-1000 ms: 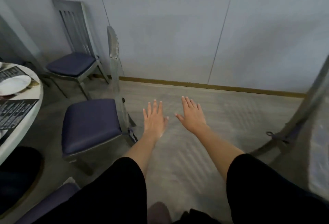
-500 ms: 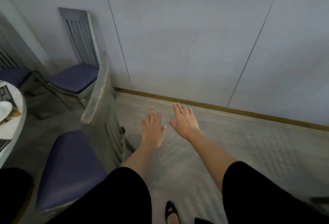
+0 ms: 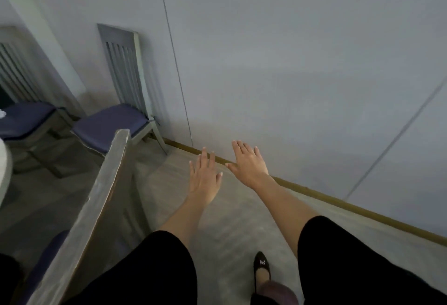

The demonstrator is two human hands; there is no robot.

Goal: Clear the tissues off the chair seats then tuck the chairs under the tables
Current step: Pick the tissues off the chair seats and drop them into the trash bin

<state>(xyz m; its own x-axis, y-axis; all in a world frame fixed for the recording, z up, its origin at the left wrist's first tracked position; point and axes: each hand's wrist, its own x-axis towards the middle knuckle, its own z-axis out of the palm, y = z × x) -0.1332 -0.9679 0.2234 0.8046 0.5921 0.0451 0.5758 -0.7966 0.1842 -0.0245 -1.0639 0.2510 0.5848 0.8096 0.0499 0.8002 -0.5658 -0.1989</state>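
My left hand (image 3: 204, 175) and my right hand (image 3: 249, 162) are stretched out over the floor, fingers apart, holding nothing. The grey slatted back of the nearest chair (image 3: 96, 205) rises at lower left, just left of my left arm; a strip of its blue seat (image 3: 48, 256) shows below. A second chair (image 3: 121, 77) with a bare blue cushion (image 3: 110, 123) stands against the wall. A third chair (image 3: 17, 77) is at the far left, its blue seat (image 3: 26, 117) carrying a white tissue (image 3: 2, 113) at the frame edge.
A grey panelled wall (image 3: 290, 62) with a brass skirting strip (image 3: 338, 204) runs close ahead. The white table edge (image 3: 4, 174) curves in at the left. My black shoe (image 3: 261, 268) is on the grey floor below.
The view has swung right and toward the wall. The nearest chair's back has come closer, now beside my left arm. Both hands stay open and empty.
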